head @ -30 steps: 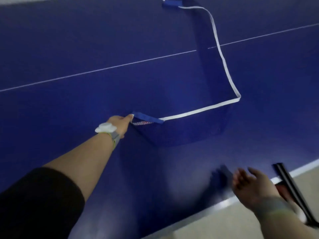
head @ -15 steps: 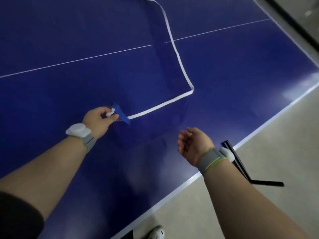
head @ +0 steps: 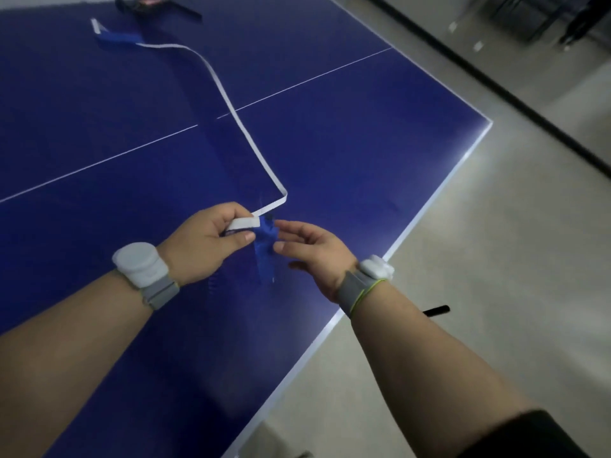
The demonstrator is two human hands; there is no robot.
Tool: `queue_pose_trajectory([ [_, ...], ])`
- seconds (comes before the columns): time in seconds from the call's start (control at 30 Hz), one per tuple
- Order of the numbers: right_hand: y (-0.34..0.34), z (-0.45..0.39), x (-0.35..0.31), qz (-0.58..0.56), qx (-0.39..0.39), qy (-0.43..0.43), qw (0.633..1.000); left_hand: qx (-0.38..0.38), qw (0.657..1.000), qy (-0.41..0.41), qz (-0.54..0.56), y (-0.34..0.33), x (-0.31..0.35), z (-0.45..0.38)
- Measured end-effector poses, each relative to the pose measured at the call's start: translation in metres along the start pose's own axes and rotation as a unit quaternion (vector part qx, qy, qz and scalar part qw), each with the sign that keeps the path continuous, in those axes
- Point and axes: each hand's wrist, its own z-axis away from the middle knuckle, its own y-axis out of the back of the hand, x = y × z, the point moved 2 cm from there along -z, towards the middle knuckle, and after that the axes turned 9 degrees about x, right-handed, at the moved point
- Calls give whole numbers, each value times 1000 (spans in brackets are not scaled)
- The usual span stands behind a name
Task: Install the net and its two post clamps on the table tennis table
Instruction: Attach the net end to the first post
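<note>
The net, dark blue mesh with a white top band, lies slack across the blue table tennis table. Its far end has a blue sleeve near the table's far edge. My left hand is shut on the white band at the net's near end, lifted above the table. The near blue end sleeve hangs down from it. My right hand is beside that sleeve with fingers apart, fingertips close to it. A black post clamp lies at the far edge.
The table's near white edge runs diagonally under my right forearm. A black bar sticks out below that edge over the beige floor. Dark furniture stands at the top right.
My left hand has pulled the net's near end toward me and lifted it. My right hand has come up beside the hanging blue sleeve. The view has swung to the left.
</note>
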Motion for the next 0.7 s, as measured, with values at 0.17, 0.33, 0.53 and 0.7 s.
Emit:
queue_pose_trajectory([
  [0.17, 62, 28, -19, 17, 62, 42, 997, -49, 998, -38, -16, -50, 62, -19],
  [0.33, 130, 52, -21, -17, 146, 49, 988, -88, 995, -47, -24, -108, 120, -33],
  [0.53, 208, 86, -23, -51, 171, 85, 980, -40, 996, -61, -53, -189, 183, -44],
  [0.7, 276, 98, -14, -47, 207, 101, 972, -56, 995, -65, -48, -252, 226, -50],
])
